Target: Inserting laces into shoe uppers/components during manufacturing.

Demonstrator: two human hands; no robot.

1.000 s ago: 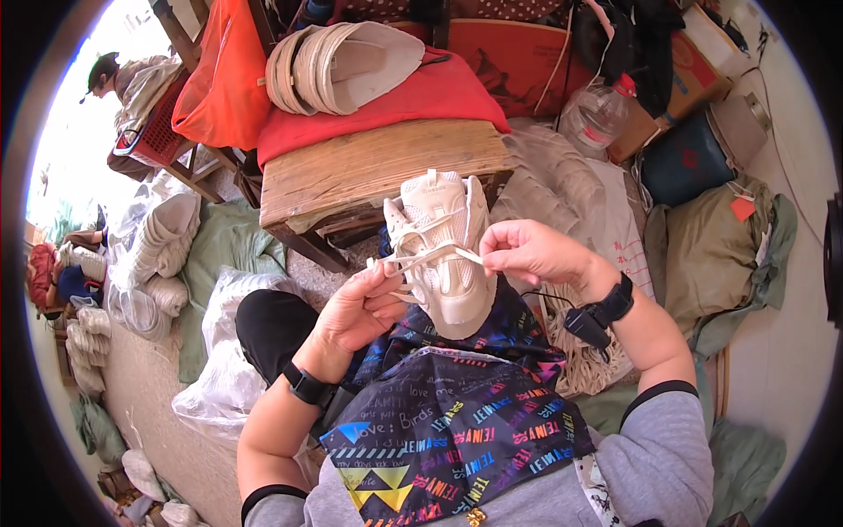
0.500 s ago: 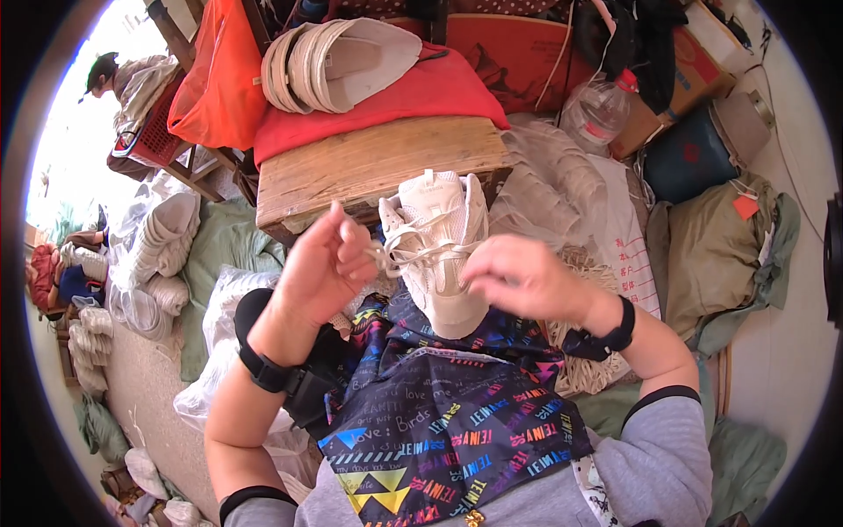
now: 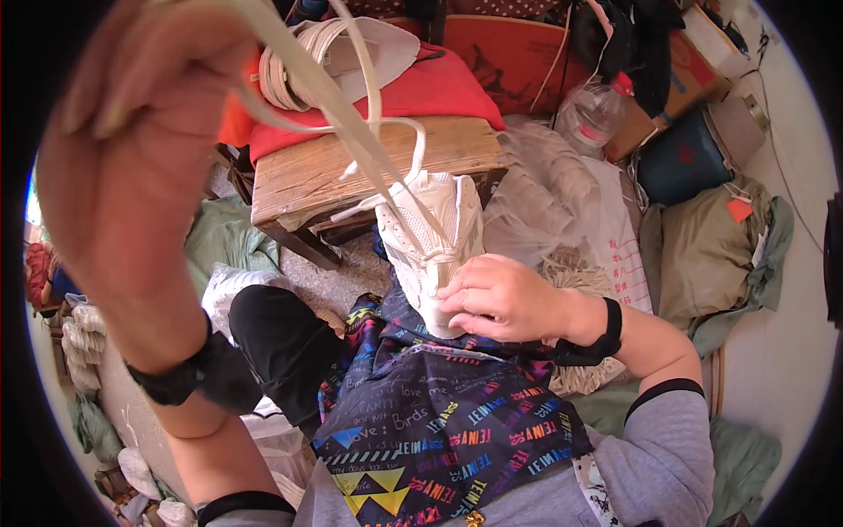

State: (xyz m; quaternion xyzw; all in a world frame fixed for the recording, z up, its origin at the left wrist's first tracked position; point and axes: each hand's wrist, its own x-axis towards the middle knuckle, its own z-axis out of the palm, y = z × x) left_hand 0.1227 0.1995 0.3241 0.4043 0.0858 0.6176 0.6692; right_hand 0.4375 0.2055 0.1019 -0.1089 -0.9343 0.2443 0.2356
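A cream sneaker (image 3: pixel 399 237) rests at my lap, its tongue toward the wooden bench. Two ends of its pale flat shoelace (image 3: pixel 349 132) rise taut from the lower eyelets toward the upper left. My left hand (image 3: pixel 145 149) is raised close to the camera, fingers curled around the shoelace; its grip is partly cut off by the picture's upper edge. A loose lace end loops over the bench front. My right hand (image 3: pixel 496 299) lies on the sneaker's toe end, fingers bent and pinched near the lowest lacing; what its fingertips hold is hidden.
The wooden bench (image 3: pixel 325 171) stands just beyond the sneaker, with a red cloth (image 3: pixel 448 88) and stacked pale shoe uppers (image 3: pixel 378 53) on it. A bundle of laces (image 3: pixel 580 277) lies right of my hand. Farther right are a plastic bottle (image 3: pixel 597 110) and a blue container (image 3: pixel 680 162).
My left hand has risen from beside the sneaker to the upper left, drawing the shoelace out long. The crossed lacing over the tongue has come loose. My right hand has shifted slightly toward the toe.
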